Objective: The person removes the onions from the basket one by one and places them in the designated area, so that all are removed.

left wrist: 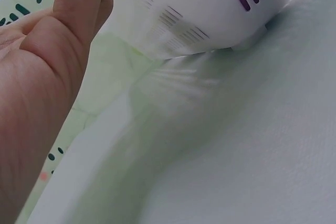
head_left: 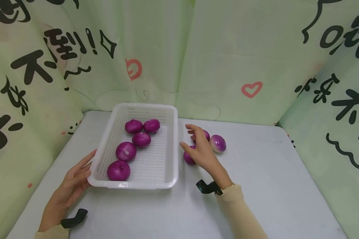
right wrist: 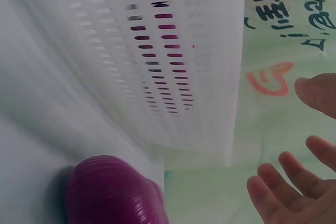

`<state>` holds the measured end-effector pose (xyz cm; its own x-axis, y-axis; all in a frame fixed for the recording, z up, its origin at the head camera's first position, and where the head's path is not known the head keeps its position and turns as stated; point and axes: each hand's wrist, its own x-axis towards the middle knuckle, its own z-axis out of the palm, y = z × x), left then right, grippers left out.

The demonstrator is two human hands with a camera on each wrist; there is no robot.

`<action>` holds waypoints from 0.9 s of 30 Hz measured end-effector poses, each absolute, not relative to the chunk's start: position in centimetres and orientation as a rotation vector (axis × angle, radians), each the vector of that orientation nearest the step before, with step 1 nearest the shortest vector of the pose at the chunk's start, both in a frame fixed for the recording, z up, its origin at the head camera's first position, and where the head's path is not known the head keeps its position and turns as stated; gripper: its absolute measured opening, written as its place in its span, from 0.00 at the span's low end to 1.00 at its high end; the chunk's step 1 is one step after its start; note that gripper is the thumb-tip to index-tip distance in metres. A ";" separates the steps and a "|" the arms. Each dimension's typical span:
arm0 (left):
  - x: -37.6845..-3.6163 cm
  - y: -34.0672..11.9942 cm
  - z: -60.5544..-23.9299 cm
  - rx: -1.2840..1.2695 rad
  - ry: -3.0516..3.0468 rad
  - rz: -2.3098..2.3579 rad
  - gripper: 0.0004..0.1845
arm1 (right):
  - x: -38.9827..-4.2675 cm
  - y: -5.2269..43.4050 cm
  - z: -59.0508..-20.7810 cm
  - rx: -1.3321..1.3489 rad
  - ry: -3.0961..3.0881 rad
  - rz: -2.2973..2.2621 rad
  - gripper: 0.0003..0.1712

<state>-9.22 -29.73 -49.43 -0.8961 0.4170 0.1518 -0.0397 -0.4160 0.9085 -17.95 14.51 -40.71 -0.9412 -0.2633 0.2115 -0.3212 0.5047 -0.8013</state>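
Resting against the near-left corner of a white perforated basket [head_left: 172,146], the left hand [head_left: 74,179] lies with fingers straight and relaxed, touching the rim at about 7 o'clock of the basket and gripping nothing. The basket sits on a pale grey surface [head_left: 257,186] and holds five purple onions [head_left: 126,151], three bunched toward 12 o'clock and two nearer 7 o'clock.

At 3 o'clock of the basket, the right hand [head_left: 199,149] hovers with fingers spread and loosely bent over a cluster of three loose onions on the surface. One onion [head_left: 188,158] lies just beneath the palm, close beside the basket wall; the right wrist view shows it apart from the open fingers [right wrist: 273,195], so the hand holds nothing. A second [head_left: 205,134] peeks out behind the fingertips, and a purple-and-white onion [head_left: 218,143] lies just beyond the hand at 2 o'clock.

Green printed cloth [head_left: 227,49] walls the surface on three sides.
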 end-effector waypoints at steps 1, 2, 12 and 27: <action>-9.2 -29.7 -49.4 0.533 1.514 2.374 0.33 | -18.2 14.3 -40.4 0.547 -2.665 1.463 0.39; -9.2 -29.8 -49.4 0.544 1.519 2.372 0.33 | -18.4 14.1 -40.2 0.577 -2.658 1.478 0.39; -9.1 -29.7 -49.4 0.497 1.516 2.373 0.34 | -20.8 12.2 -38.3 0.749 -2.653 1.583 0.35; -9.2 -29.8 -49.2 0.515 1.504 2.371 0.34 | -22.8 7.0 -36.8 0.824 -2.891 1.656 0.34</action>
